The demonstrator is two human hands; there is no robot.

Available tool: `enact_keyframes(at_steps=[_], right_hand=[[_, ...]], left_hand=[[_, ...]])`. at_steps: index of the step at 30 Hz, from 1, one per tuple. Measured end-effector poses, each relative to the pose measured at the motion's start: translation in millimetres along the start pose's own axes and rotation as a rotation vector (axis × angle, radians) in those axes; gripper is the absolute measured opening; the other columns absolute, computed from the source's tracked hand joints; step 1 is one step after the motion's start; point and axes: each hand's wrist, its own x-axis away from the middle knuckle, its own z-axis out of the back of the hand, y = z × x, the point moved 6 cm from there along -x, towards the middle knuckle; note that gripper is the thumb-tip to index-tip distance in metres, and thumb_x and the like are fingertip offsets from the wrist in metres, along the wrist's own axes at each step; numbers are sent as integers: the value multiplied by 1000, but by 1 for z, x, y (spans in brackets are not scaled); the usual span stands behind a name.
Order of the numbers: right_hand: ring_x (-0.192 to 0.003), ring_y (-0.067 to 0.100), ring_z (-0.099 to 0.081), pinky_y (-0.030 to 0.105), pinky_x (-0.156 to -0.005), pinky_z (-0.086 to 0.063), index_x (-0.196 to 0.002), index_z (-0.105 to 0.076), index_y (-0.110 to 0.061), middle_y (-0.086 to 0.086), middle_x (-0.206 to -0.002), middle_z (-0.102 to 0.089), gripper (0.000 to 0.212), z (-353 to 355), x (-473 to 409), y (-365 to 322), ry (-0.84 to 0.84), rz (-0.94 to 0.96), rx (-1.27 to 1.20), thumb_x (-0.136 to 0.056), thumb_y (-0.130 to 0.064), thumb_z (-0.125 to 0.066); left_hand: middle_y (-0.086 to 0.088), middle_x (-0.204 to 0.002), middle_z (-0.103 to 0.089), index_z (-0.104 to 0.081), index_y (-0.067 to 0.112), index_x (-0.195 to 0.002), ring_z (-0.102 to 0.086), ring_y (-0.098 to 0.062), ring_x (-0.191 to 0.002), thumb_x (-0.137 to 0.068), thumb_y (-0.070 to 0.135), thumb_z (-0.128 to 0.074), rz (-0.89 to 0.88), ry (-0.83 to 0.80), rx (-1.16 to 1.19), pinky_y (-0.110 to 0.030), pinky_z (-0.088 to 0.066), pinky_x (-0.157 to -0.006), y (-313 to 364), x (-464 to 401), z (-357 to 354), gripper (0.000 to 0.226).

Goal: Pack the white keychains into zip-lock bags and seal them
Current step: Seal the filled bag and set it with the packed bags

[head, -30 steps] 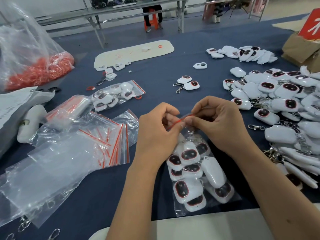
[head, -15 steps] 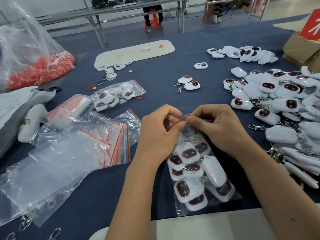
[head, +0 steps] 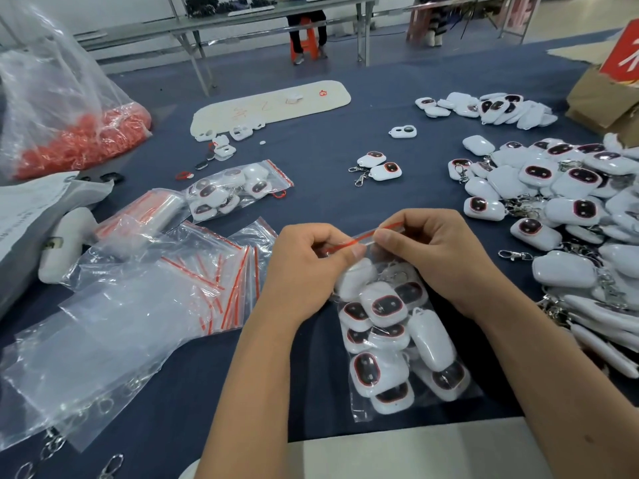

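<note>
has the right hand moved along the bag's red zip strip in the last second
Yes, slightly. The right hand has slid rightward along the red zip strip, away from the left hand, exposing more strip between them.

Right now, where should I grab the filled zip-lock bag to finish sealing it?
Pinch the red zip strip at the filled bag's far, top edge, from both ends, as the left hand and right hand do; keychains bulge everywhere below, so only that strip lies flat.
</note>
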Motion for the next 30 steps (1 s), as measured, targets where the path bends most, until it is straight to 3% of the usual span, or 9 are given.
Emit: enact_keyframes(at_steps=[5,9,12,17,21,30], right_hand=[[-64,5,-70,15,-61,-52,-80,-79,-21,-1,-74,-78,16,3,-1,1,60,10,32,-95,-17,-76],[-61,3,-70,13,-61,-52,-81,-78,-17,-1,-73,-78,15,10,-1,5,157,-13,21,-95,-16,-76],[-64,10,-71,20,-63,-57,-82,-78,-15,5,-76,-79,15,13,-1,8,186,-60,-61,-96,-15,-75],[-69,15,-72,25,-64,-58,-80,-81,-15,9,-82,-79,15,6,0,11,83,-166,-256,-83,-30,-81],[-69,13,-72,23,-63,-57,-79,-83,-16,8,-82,-80,10,7,-1,14,84,-169,-194,-89,-16,-81],[-69,7,-72,16,-64,-54,-81,-81,-21,2,-79,-80,12,7,-3,11,84,-62,-57,-90,-14,-81]], left_hand=[[-2,-72,-76,-79,16,-78,-66,-11,-63,-82,12,-85,95,36,136,-24,-52,-58,-3,4,1,8],[-11,-76,-75,-79,10,-78,-67,-18,-68,-87,15,-81,279,34,267,-33,-61,-70,-14,5,6,11],[-6,-78,-77,-79,11,-70,-70,-11,-68,-91,11,-75,358,42,399,-22,-59,-66,-18,6,7,22],[-9,-78,-75,-78,4,-74,-69,-10,-65,-89,8,-76,346,55,431,-21,-58,-63,-18,6,7,16],[-9,-74,-73,-76,1,-75,-67,-10,-61,-89,3,-75,330,51,438,-19,-58,-61,-16,5,6,14],[-7,-77,-77,-80,19,-77,-69,-16,-70,-87,8,-81,223,14,320,-30,-57,-67,-12,4,1,14]])
